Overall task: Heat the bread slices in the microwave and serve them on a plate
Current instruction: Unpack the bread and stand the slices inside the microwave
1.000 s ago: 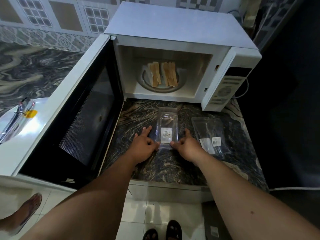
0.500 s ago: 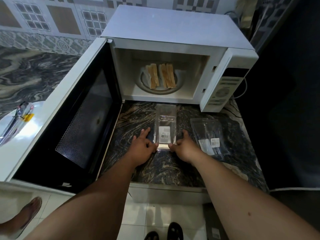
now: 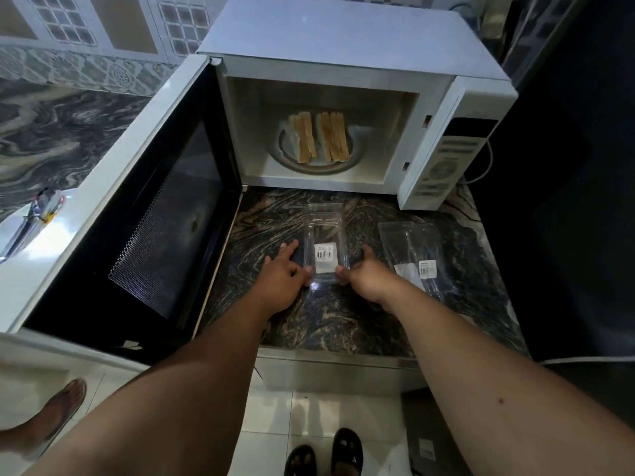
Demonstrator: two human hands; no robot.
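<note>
Item: microwave (image 3: 343, 60), white, one, standing at the back of the dark marbled worktop (image 3: 309, 321). Its door (image 3: 137, 207) is swung fully open to the left.

Item: bread slices (image 3: 319, 137), in two bundles side by side on the turntable (image 3: 319, 166) inside the cavity. The exact number of slices in each bundle cannot be told.

Item: clear plastic tray (image 3: 324, 242), one, bearing a barcode label, on the worktop just in front of the microwave. A second clear packet (image 3: 412, 255), also labelled, lies near it to the right.

Item: left hand (image 3: 281, 278), fingers spread flat on the worktop, thumb touching the tray's near left corner. Item: right hand (image 3: 364, 273), thumb at the near right corner, fingers beside the tray's right edge. Neither hand has closed around the tray; both read as released, framing it.

Item: plate (image 3: 24, 231), white, one, partly seen at far left beyond the door, with a utensil (image 3: 31, 218) lying on it.

Risks, as judged: the thin tray may flex or slip if lifted by its corners alone. The open door stands between the bread and the plate, so a carry across could knock it. If the slices are already heated, they may be hot to bare fingers. Stacked slices could also topple when drawn out.
</note>
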